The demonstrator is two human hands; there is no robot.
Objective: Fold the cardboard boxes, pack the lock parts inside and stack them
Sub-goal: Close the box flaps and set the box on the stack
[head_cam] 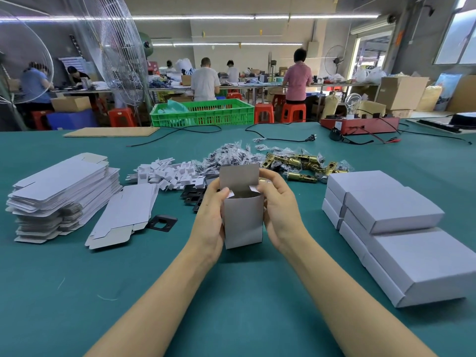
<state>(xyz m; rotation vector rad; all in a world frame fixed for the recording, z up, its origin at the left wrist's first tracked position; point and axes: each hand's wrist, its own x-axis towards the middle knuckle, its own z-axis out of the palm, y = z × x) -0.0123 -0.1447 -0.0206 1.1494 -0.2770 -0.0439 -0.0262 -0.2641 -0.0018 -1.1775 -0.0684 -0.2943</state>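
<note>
From the head camera, an upright box [243, 222] stands open-topped over the green table [77, 292], held between both hands near the middle of the view. The left hand [210, 217] wraps its side, thumb pressing a small side flap [230, 194] inward. The right hand [277, 204] grips the other side and pinches the second side flap [253, 188]; a bit of brass shows behind its fingers, though I cannot tell whether it is held. The tall lid flap [239, 176] stands straight up at the back.

The step in hand looks like closing the top. To do it well, both small flaps should go flat and level first, then the lid should bend along its crease and its tongue slide inside the front wall, not outside. Squeezing the walls would bow the mouth and jam the tongue, so the hold should be light. What is inside cannot be seen; a check before closing is wise.

Flat blanks [61, 186] lie piled at left, brass latches [301, 163] and bagged screws [229, 153] beyond the box, black plates [162, 222] near the blanks, and finished boxes [394, 210] stacked at right, where this 1 likely goes.
</note>
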